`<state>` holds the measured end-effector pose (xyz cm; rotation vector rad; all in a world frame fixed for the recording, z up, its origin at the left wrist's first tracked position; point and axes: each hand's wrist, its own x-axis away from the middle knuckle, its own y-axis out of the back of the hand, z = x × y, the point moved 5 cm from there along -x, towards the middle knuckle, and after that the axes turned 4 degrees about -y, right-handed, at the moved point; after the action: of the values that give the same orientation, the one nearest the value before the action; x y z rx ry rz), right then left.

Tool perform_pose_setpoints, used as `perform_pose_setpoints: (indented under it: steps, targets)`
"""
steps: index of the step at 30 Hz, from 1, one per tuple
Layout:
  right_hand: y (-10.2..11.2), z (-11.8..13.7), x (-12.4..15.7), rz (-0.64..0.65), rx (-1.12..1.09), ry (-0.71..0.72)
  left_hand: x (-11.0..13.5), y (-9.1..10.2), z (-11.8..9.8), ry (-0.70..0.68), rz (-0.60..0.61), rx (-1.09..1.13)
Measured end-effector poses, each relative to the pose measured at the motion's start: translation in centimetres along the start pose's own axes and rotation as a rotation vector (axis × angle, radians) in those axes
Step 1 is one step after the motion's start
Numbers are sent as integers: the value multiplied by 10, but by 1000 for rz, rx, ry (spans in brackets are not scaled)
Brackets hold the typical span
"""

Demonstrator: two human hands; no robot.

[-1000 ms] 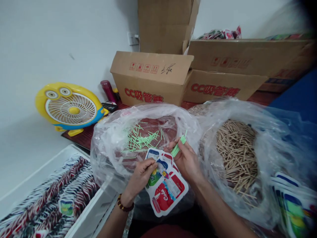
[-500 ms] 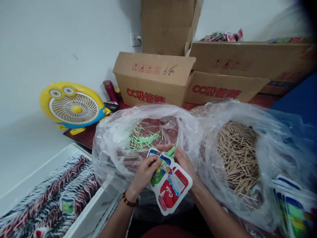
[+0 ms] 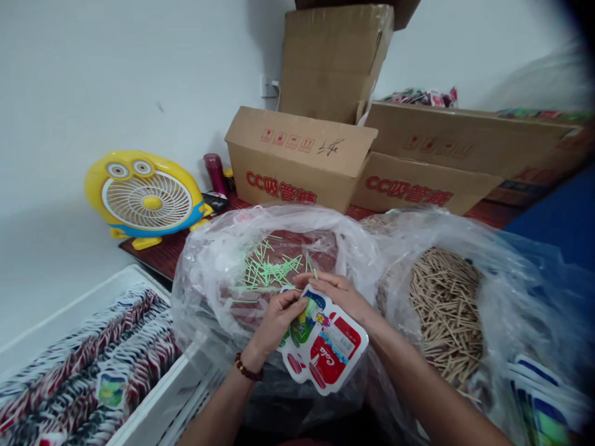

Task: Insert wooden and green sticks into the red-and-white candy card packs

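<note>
Several flat printed candy packets, the front one a red-and-green Cola packet, are held in a small stack in front of me. My left hand is closed on their upper left edge, thumb on the front. My right hand lies across the top edge with its fingers stretched out to the left. Green sticks lie loose in an open clear plastic bag just beyond the hands. One green stick shows by the right fingertips; whether more are under the fingers is hidden.
A white bin at the left holds rows of packets. Brown sticks fill a plastic bag at the right, with more packets beside it. A yellow fan and cardboard boxes stand behind.
The bundle of green sticks at the packets' top no longer shows. My right hand has gone from gripping there to lying flat across the top edge. The camera view has shifted slightly.
</note>
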<state>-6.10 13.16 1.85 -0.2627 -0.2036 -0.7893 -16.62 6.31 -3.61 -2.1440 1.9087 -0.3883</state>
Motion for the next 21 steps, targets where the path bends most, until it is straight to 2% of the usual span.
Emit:
perform_pose_setpoints:
  steps: [2,5,6,8,12,14,18,21]
  targets:
    - [10,14,-1,-71,2,95,-2,2,-1,-24,-41,95]
    - [31,34,9,-240,19,311,-4,10,-4,-51,-100,213]
    - [36,36,13,-271,62,336,-4,14,-7,-63,-119,241]
    - [41,32,20,-280,170,310,-4,21,-12,-96,-154,284]
    - [37,7,23,-163,282,184,-4,27,-23,-158,-192,305]
    - [36,0,22,-140,249,153,-3,24,-27,-145,-161,297]
    - [39,2,22,-164,151,130,-2,12,-26,-42,-16,236]
    - [42,5,24,-165,154,119,-2,9,-24,-23,-17,225]
